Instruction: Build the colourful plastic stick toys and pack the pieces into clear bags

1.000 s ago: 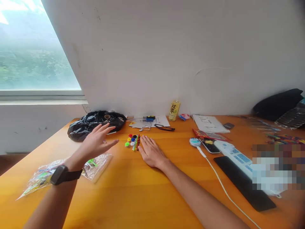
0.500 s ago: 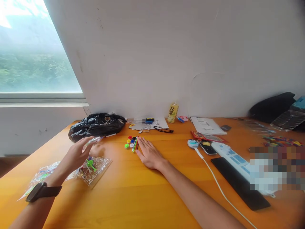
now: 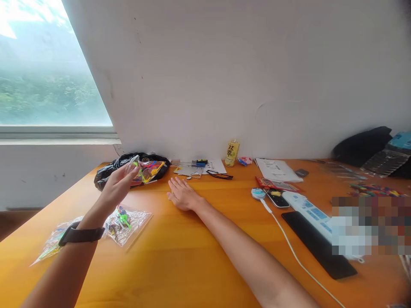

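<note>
My left hand (image 3: 120, 179) is closed on a small clear plastic bag (image 3: 150, 170) with red, yellow, blue and green pieces showing through it. It is held up in front of the black plastic bag. To the right, my right hand (image 3: 183, 194) lies palm down on the wooden table with its fingers stretched out; whatever is under the palm is hidden. Below my left hand lies a clear bag (image 3: 141, 220) with a bright green piece (image 3: 123, 219) and darker bits. Partly behind my left wrist is another clear bag (image 3: 48, 246) of colourful pieces.
A black plastic bag (image 3: 104, 175) sits by the wall. Glasses (image 3: 220, 175), papers (image 3: 278, 170) and a yellow can (image 3: 231, 153) stand or lie at the back. On the right are a phone (image 3: 278, 199), a power strip (image 3: 313, 214), a white cable (image 3: 292, 252) and a black slab (image 3: 321, 246).
My left hand has risen and turned, bringing the small bag into view. My right hand has slid left, over where colourful caps and sticks lay; those are out of sight now.
</note>
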Demonstrator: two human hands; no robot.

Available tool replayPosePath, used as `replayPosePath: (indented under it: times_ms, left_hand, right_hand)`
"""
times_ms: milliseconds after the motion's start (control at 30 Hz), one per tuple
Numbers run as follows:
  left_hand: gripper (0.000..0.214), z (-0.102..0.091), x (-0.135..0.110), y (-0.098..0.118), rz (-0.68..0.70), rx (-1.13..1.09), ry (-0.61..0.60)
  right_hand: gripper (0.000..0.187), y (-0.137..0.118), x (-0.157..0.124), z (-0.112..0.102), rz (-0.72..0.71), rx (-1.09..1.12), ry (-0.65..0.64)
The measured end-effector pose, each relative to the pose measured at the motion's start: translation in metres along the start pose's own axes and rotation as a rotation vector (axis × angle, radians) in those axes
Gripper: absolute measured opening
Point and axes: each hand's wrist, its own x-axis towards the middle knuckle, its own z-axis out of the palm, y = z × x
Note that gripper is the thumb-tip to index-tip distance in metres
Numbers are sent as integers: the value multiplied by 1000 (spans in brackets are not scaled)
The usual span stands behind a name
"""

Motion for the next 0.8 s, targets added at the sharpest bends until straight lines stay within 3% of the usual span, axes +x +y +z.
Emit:
replayPosePath:
  times_ms: [200,333,400,467,533,600,700,800]
  left_hand:
    - [46,15,2,5,-28,-101,-147]
    - [43,25,7,12,-98,-245,-202]
    - [43,33,12,18,-142,-332,-211]
    - [42,45,19,23,-182,-412,-213]
    - [37,63,26,28,-200,-488,-209]
    - [31,85,32,31,-204,-559,-163]
    - [30,123,36,35,-182,-610,-318]
    - [30,151,33,36,-110,-446,-376]
  right_hand:
    - [65,1,-4,16,-45,-63,45]
    - [65,-5,-8,5,-78,-8,99]
    - [63,-6,-9,-14,-30,109,226]
    - [65,-3,-12,-42,107,372,368]
    - [75,5,-20,-73,201,766,334]
    - [70,19,-33,-100,122,1079,213]
    - [50,48,-59,-129,92,1237,201]
    - [47,81,-86,-146,224,1199,266]
